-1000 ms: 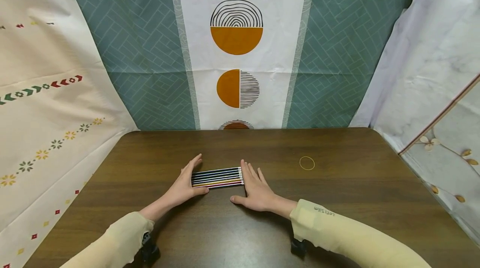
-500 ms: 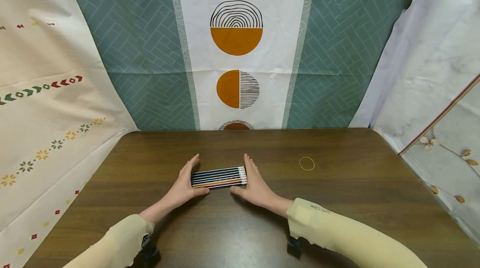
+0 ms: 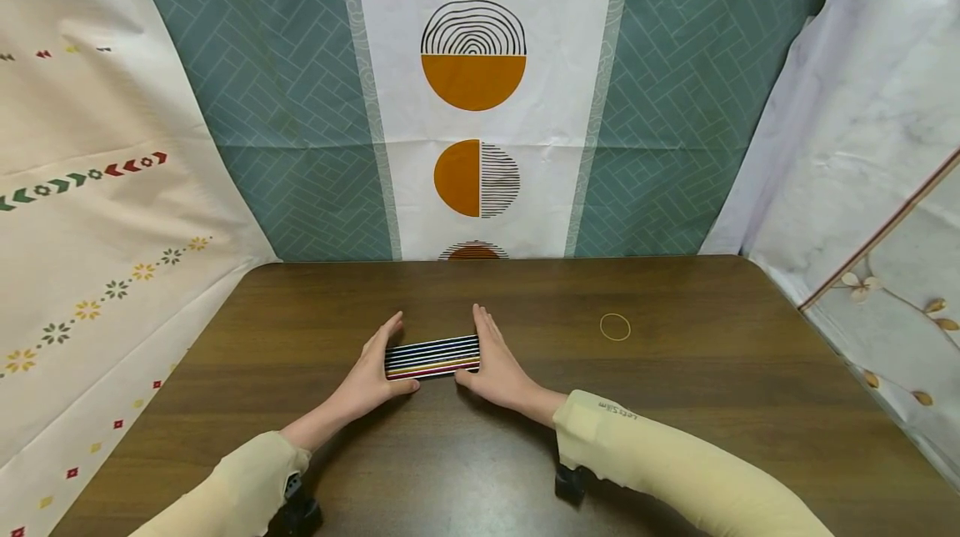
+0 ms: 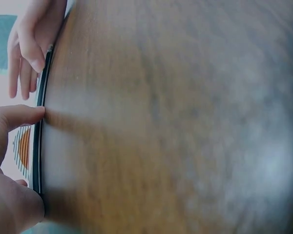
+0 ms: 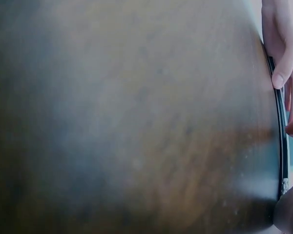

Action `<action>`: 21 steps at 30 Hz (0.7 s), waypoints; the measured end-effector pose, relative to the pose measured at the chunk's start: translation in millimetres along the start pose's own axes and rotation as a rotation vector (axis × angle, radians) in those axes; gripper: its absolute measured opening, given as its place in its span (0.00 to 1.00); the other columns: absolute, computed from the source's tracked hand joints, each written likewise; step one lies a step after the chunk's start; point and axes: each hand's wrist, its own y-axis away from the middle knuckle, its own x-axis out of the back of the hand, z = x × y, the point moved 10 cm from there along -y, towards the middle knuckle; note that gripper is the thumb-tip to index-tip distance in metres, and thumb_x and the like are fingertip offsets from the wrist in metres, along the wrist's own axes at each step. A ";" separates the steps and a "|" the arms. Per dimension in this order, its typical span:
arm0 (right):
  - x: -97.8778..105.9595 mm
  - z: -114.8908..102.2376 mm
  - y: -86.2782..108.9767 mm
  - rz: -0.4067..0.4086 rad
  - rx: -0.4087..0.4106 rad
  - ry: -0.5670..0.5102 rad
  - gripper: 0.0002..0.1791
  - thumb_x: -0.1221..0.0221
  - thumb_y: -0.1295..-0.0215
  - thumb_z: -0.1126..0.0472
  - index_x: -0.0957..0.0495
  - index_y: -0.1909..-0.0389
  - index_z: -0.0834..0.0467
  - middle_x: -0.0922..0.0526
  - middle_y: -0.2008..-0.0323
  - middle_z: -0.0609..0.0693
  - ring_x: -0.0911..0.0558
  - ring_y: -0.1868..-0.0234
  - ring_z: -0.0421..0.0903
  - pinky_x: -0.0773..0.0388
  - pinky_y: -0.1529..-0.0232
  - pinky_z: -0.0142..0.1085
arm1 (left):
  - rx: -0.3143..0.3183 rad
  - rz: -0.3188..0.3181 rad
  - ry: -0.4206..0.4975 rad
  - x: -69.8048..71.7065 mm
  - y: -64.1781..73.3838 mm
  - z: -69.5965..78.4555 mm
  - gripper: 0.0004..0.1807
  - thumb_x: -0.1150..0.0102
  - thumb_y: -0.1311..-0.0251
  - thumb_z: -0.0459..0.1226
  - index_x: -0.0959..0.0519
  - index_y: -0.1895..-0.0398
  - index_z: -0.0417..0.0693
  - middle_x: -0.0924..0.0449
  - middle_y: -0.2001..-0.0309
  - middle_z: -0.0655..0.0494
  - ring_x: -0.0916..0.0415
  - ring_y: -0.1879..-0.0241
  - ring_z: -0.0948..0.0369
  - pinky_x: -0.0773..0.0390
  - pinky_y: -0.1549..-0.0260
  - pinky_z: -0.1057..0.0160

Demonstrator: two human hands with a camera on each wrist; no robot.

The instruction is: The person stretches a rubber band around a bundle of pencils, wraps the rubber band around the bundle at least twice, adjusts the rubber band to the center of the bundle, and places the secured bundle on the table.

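A row of several pencils, mostly dark with a yellow and a red one near the front, lies side by side on the brown table in the head view. My left hand stands at their left ends, fingers straight and thumb along the nearest pencil. At the right ends, my right hand presses its palm side against them, with straight fingers pointing away and the thumb at the front edge. It hides the silver eraser ends from above. In the left wrist view the left thumb touches the near pencil.
A thin yellow rubber band lies on the table to the right of the pencils. Behind the table's far edge hangs a patterned curtain, with light cloths at both sides.
My right hand has shifted left over the silver pencil ends, its thumb coming to the front edge of the row. The left hand has hardly moved.
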 end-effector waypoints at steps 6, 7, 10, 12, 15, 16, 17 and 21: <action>0.7 1.4 1.6 -0.021 0.000 0.023 0.57 0.35 0.45 0.58 0.62 0.22 0.62 0.51 0.23 0.63 0.52 0.22 0.61 0.45 0.27 0.58 | -0.044 0.016 -0.079 4.2 0.9 2.1 0.59 0.24 0.53 0.39 0.53 0.22 0.44 0.41 0.27 0.37 0.49 0.28 0.37 0.43 0.36 0.33; 1.3 1.3 2.0 -0.022 0.007 0.028 0.57 0.35 0.46 0.58 0.60 0.22 0.63 0.49 0.23 0.64 0.51 0.22 0.61 0.44 0.28 0.58 | -0.052 0.016 -0.100 5.1 1.1 2.5 0.59 0.23 0.53 0.40 0.52 0.22 0.44 0.40 0.28 0.37 0.48 0.29 0.37 0.42 0.37 0.34; 4.5 1.2 2.2 -0.015 0.035 0.068 0.54 0.34 0.45 0.56 0.54 0.23 0.64 0.44 0.25 0.64 0.47 0.25 0.61 0.43 0.29 0.58 | -0.073 0.013 -0.157 7.3 1.1 2.8 0.58 0.23 0.54 0.44 0.49 0.23 0.44 0.35 0.31 0.40 0.43 0.32 0.40 0.40 0.38 0.37; 7.5 1.2 1.9 -0.009 0.051 0.097 0.50 0.35 0.44 0.54 0.49 0.24 0.63 0.40 0.27 0.62 0.44 0.27 0.61 0.41 0.30 0.57 | -0.082 0.006 -0.187 8.5 0.8 2.6 0.57 0.23 0.54 0.46 0.47 0.24 0.44 0.32 0.32 0.41 0.41 0.34 0.41 0.39 0.39 0.38; 10.8 3.4 0.2 -0.023 0.069 0.146 0.47 0.34 0.43 0.50 0.43 0.26 0.60 0.37 0.29 0.60 0.41 0.29 0.60 0.39 0.33 0.56 | -0.102 -0.002 -0.226 9.9 -0.3 2.6 0.55 0.23 0.55 0.48 0.43 0.25 0.44 0.29 0.35 0.44 0.39 0.36 0.42 0.39 0.41 0.39; 12.0 4.5 -0.7 -0.036 0.076 0.162 0.46 0.34 0.43 0.49 0.41 0.26 0.59 0.36 0.29 0.59 0.40 0.30 0.59 0.38 0.33 0.56 | -0.109 -0.003 -0.237 10.3 -0.8 2.8 0.54 0.23 0.55 0.48 0.42 0.26 0.44 0.28 0.36 0.45 0.38 0.37 0.43 0.39 0.41 0.39; 12.9 5.8 -2.0 -0.055 0.087 0.176 0.45 0.35 0.42 0.48 0.40 0.26 0.58 0.36 0.30 0.58 0.39 0.31 0.59 0.37 0.34 0.55 | -0.116 -0.005 -0.253 10.7 -1.1 3.1 0.54 0.23 0.55 0.48 0.41 0.26 0.44 0.28 0.37 0.45 0.38 0.37 0.43 0.39 0.42 0.39; 18.0 11.5 -7.0 -0.148 0.135 0.205 0.43 0.34 0.40 0.46 0.37 0.27 0.56 0.34 0.32 0.56 0.37 0.35 0.55 0.34 0.37 0.53 | -0.137 -0.026 -0.298 11.2 -1.5 5.2 0.49 0.24 0.54 0.48 0.36 0.29 0.43 0.27 0.39 0.46 0.36 0.40 0.44 0.38 0.44 0.39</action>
